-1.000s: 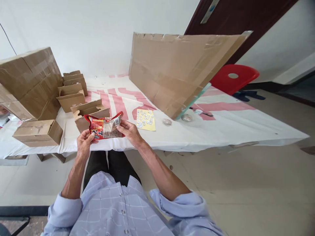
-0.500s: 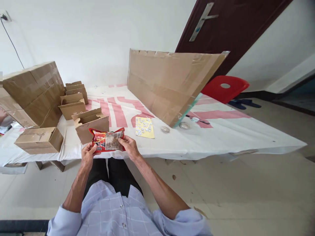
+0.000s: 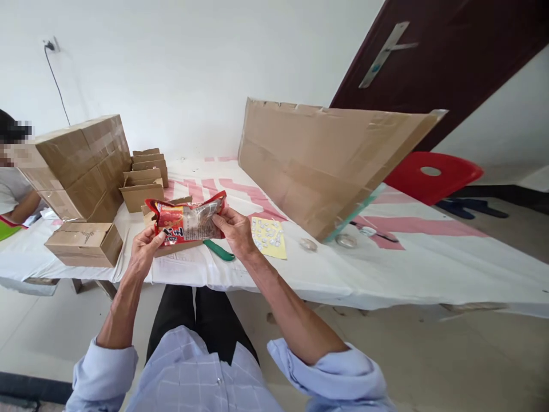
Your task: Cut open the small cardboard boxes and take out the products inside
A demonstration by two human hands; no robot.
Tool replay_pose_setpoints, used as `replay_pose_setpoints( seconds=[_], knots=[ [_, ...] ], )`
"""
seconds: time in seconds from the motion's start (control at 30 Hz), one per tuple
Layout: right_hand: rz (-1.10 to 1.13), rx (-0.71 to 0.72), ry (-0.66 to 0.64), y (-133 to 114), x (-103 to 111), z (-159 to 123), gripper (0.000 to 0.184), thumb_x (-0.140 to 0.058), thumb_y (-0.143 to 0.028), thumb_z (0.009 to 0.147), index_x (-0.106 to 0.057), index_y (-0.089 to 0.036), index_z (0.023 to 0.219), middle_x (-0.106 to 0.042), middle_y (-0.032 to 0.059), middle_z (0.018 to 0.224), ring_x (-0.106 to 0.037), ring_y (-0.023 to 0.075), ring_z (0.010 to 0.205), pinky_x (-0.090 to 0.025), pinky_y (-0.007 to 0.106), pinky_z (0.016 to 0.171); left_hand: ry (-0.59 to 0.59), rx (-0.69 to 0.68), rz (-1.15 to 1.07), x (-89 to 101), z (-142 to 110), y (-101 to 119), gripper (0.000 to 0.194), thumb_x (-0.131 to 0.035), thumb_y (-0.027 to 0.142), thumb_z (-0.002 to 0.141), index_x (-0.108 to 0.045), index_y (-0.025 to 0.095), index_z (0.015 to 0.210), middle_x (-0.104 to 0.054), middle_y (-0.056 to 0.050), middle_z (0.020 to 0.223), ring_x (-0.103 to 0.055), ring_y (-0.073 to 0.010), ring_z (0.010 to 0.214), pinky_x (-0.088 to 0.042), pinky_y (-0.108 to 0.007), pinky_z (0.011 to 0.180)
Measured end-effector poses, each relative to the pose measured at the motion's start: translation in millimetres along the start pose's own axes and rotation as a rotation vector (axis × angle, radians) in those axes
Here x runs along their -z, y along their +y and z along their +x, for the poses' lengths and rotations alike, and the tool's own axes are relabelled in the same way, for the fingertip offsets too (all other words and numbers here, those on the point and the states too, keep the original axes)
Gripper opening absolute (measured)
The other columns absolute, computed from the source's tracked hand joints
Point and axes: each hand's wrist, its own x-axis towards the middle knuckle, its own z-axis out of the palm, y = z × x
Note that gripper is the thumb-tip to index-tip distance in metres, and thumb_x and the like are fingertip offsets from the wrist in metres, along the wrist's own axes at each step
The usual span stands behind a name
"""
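Between my two hands is a red food packet (image 3: 189, 221) with a clear middle, raised above the table's front edge. My left hand (image 3: 146, 246) pinches its left end, thumb on top. At the other end my right hand (image 3: 235, 229) is closed on the packet's right edge. Behind the packet stands an open cardboard box (image 3: 178, 248), mostly covered by it. A green curved object (image 3: 219, 250), perhaps a knife handle, lies on the cloth just under the packet's right end. Beside my right hand is a yellow sheet (image 3: 270, 243) bearing several small silvery pieces.
A closed carton (image 3: 83, 243) and stacked large cartons (image 3: 81, 166) stand left, with several open boxes (image 3: 143, 186) behind. A big cardboard panel (image 3: 317, 166) leans at centre right. Tape rolls (image 3: 345, 241) lie near it. A person (image 3: 15, 189) sits far left; a red chair (image 3: 433, 174) stands right.
The packet has been lifted higher and nearer, tilting up at its right end, with both hands still on it. The green object has come into sight. My view has swung left.
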Motion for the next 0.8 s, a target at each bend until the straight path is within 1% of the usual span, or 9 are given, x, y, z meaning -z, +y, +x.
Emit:
replay_pose_setpoints(
  seconds=[0.13, 0.2, 0.27, 0.4, 0.53, 0.6, 0.67, 0.73, 0.8],
  knots=[
    [-0.129, 0.031, -0.144, 19, 5, -9, 0.051, -0.096, -0.066, 0.072, -0.083, -0.024, 0.098, -0.086, 0.0055, 0.098, -0.079, 0.0283, 0.088, -0.069, 0.044, 0.081, -0.013, 0.079, 0.087, 13.7, -18, -7, 0.058, -0.11, 0.053, 0.06, -0.089, 0.019, 0.102, -0.089, -0.01, 0.103, -0.083, -0.0269, 0.088, -0.07, -0.041, 0.091],
    [-0.247, 0.104, -0.172, 29, 9, -4, 0.047, -0.094, -0.063, 0.077, -0.084, -0.025, 0.103, -0.086, 0.0068, 0.108, -0.079, 0.0286, 0.098, -0.067, 0.045, 0.09, 0.056, 0.05, 0.101, 24.3, -20, -9, 0.054, -0.11, 0.051, 0.059, -0.089, 0.02, 0.098, -0.089, -0.009, 0.1, -0.082, -0.0268, 0.087, -0.069, -0.042, 0.091],
    [-0.366, 0.173, -0.143, 40, 15, 9, 0.051, -0.092, -0.06, 0.079, -0.083, -0.026, 0.115, -0.083, 0.0086, 0.12, -0.076, 0.0291, 0.108, -0.065, 0.046, 0.095, 0.176, -0.039, 0.105, 38.9, -15, -7, 0.052, -0.109, 0.051, 0.06, -0.088, 0.02, 0.096, -0.088, -0.008, 0.099, -0.081, -0.0253, 0.086, -0.068, -0.041, 0.091],
    [-0.577, 0.198, -0.071, 64, 21, 47, 0.078, -0.09, -0.053, 0.079, -0.068, -0.025, 0.149, -0.072, 0.0148, 0.142, -0.07, 0.0297, 0.113, -0.063, 0.047, 0.092, 0.427, -0.294, 0.14, 71.4, 20, 9, 0.05, -0.103, 0.05, 0.067, -0.084, 0.019, 0.101, -0.086, -0.006, 0.101, -0.079, -0.0207, 0.087, -0.065, -0.035, 0.091],
    [-0.755, 0.261, -0.053, 78, 20, 78, 0.09, -0.089, -0.042, 0.08, -0.056, -0.026, 0.162, -0.062, 0.0158, 0.156, -0.067, 0.0276, 0.106, -0.062, 0.05, 0.097, 0.515, -0.49, 0.268, 91.8, 75, 17, 0.046, -0.098, 0.049, 0.072, -0.079, 0.018, 0.1, -0.083, -0.005, 0.101, -0.075, -0.0194, 0.09, -0.063, -0.031, 0.089],
    [-0.833, 0.31, -0.084, 78, 19, 89, 0.082, -0.091, -0.039, 0.08, -0.063, -0.025, 0.156, -0.062, 0.0146, 0.152, -0.066, 0.0288, 0.108, -0.062, 0.051, 0.101, 0.507, -0.518, 0.304, 98.1, 102, 10, 0.043, -0.095, 0.047, 0.073, -0.076, 0.019, 0.099, -0.082, -0.005, 0.1, -0.074, -0.0198, 0.091, -0.062, -0.031, 0.089],
    [-0.927, 0.377, -0.144, 74, 21, 95, 0.063, -0.094, -0.038, 0.079, -0.075, -0.026, 0.138, -0.066, 0.0128, 0.141, -0.065, 0.0325, 0.116, -0.06, 0.053, 0.105, 0.492, -0.506, 0.318, 104.4, 126, -5, 0.041, -0.093, 0.043, 0.072, -0.075, 0.019, 0.099, -0.08, -0.004, 0.099, -0.073, -0.0206, 0.092, -0.061, -0.032, 0.089],
    [-1.014, 0.45, -0.217, 68, 25, 98, 0.041, -0.096, -0.041, 0.08, -0.081, -0.027, 0.116, -0.068, 0.0113, 0.128, -0.062, 0.036, 0.122, -0.056, 0.057, 0.109, 0.476, -0.431, 0.335, 111.7, 145, -23, 0.039, -0.091, 0.039, 0.071, -0.074, 0.019, 0.1, -0.078, -0.003, 0.097, -0.072, -0.0213, 0.094, -0.06, -0.032, 0.089],
    [-1.052, 0.487, -0.292, 62, 30, 96, 0.031, -0.096, -0.042, 0.081, -0.079, -0.027, 0.101, -0.069, 0.0103, 0.12, -0.062, 0.0368, 0.122, -0.054, 0.058, 0.11, 0.463, -0.325, 0.353, 119.5, 158, -43, 0.038, -0.089, 0.036, 0.068, -0.074, 0.019, 0.099, -0.077, -0.002, 0.095, -0.071, -0.0219, 0.095, -0.06, -0.032, 0.09]
  ],
)
